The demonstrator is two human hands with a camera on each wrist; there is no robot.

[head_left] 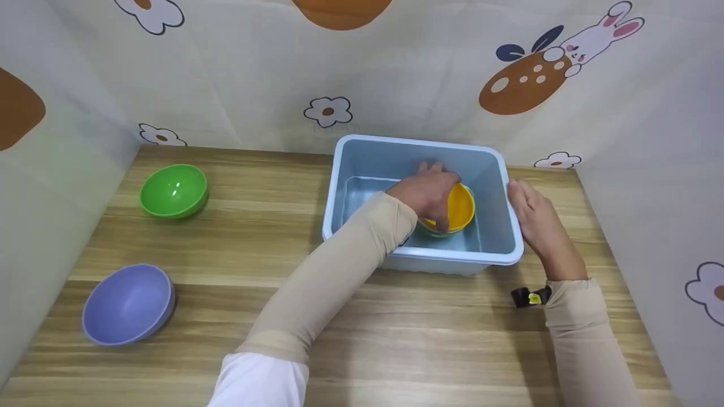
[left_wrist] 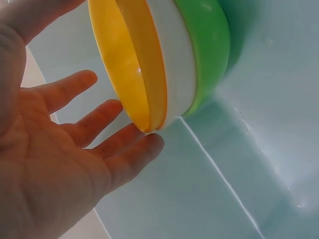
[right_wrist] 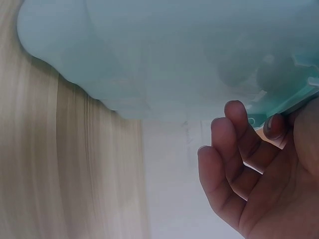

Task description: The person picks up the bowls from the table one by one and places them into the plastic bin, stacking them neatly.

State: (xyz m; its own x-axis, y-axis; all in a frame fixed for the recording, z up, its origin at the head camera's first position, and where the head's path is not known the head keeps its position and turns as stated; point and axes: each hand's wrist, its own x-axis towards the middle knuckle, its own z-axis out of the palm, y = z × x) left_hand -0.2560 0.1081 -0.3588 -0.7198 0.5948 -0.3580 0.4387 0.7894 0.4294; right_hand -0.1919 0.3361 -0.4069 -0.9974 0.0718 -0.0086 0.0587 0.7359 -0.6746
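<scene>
A stack of nested bowls stands in the light blue bin: a yellow bowl innermost, then a white bowl, with a green bowl outermost. My left hand reaches over the bin's near rim to this stack. Its fingers are spread and fairly straight, fingertips right at the yellow rim, the thumb on the opposite side. Outside the bin, my right hand rests against the right wall near the rim, its fingers loosely bent in the right wrist view.
A bright green bowl sits at the back left of the wooden table, and a larger purple bowl in front of it. Patterned cloth hangs close behind the bin and along both sides. A small black device is at the right wrist.
</scene>
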